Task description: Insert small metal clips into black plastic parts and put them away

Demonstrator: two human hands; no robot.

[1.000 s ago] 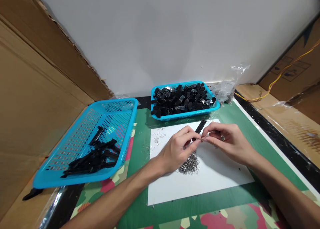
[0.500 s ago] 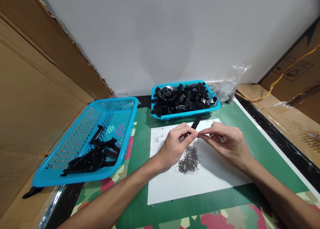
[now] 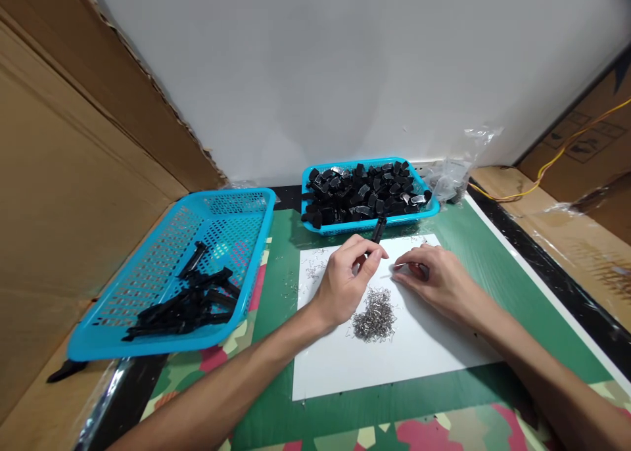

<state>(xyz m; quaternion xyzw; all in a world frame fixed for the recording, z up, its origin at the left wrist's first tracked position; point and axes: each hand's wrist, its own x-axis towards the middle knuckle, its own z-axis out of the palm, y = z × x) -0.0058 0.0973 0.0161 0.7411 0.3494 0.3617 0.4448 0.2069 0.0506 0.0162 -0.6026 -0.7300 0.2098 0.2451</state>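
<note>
My left hand [image 3: 348, 277] is closed around a slim black plastic part [image 3: 379, 230], whose upper end sticks out above the fingers. To its right, my right hand [image 3: 434, 277] pinches a small metal clip [image 3: 400, 265] between thumb and fingertips, a short gap away from the left hand. Below and between the hands, a pile of small wire clips [image 3: 374, 316] lies on a white sheet [image 3: 340, 375]. More clips [image 3: 315, 267] are scattered at the sheet's upper left.
A blue basket [image 3: 315, 229] full of black pieces stands at the back. Another blue basket [image 3: 162, 351] at the left holds slim black parts [image 3: 197, 303]. Clear plastic bags [image 3: 448, 178] lie at the back right. Cardboard [image 3: 98, 122] borders the left side.
The hands have moved apart; their fingertips met before. The right hand has drawn slightly back with a clip, and the black part in the left hand has shifted and stands more upright.
</note>
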